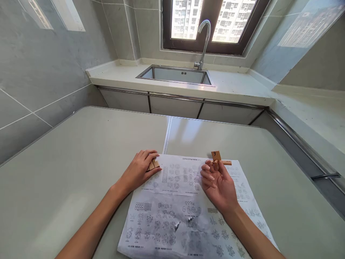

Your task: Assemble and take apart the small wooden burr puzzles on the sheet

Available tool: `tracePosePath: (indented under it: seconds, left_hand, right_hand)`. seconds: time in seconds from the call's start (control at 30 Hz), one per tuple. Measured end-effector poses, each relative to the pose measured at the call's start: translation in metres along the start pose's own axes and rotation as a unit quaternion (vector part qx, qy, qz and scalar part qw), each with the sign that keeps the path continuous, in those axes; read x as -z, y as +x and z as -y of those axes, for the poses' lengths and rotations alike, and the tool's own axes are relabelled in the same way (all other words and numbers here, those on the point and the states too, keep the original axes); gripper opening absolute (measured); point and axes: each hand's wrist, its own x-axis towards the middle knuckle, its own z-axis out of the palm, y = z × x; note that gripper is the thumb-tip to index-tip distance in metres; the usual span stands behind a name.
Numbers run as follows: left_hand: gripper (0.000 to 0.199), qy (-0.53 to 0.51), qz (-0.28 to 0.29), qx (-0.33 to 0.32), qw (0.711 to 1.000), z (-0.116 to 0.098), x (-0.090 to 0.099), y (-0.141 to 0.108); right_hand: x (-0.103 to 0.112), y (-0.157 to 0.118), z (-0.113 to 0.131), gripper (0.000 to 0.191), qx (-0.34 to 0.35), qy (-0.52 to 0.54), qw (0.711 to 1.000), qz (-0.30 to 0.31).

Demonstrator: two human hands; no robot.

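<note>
Near the top left edge of a printed instruction sheet [172,198], my left hand [141,166] is closed around some small wooden blocks [153,164]. My right hand [219,181], palm turned up, pinches a small wooden piece [216,156] between thumb and fingertips over the sheet's upper right. That piece has a dark mark on its flat face. Beside it, a slim wooden stick [226,163] points right; whether the two are joined is unclear. The sheet is covered in small diagrams and has two small torn or creased spots near its middle.
The sheet lies on a pale table [81,154] with a seam down its middle. Beyond the table are a white counter [115,73], a sink [175,75] and a curved faucet [207,39] below a window. Another counter runs along the right side, with tiled walls around.
</note>
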Motion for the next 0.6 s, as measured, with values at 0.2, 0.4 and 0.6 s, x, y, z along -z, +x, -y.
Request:
tracePosePath:
  seconds: [0.2,0.4,0.6]
  left_hand:
    - [0.041,0.006,-0.025,-0.006,1.000,-0.006,0.001,0.001]
    - [0.028,-0.062,-0.056,-0.053,0.995,-0.039,-0.003,-0.001]
    - [0.056,-0.358,0.009,-0.006,0.934,-0.075,-0.012,-0.009]
  right_hand:
    - [-0.005,0.000,0.001,0.026,-0.009,0.010,1.000,0.009]
    - [-0.013,-0.012,-0.002,0.041,-0.063,-0.044,0.993,0.094]
    - [-0.010,-0.023,-0.009,0.053,-0.180,-0.087,0.933,0.300]
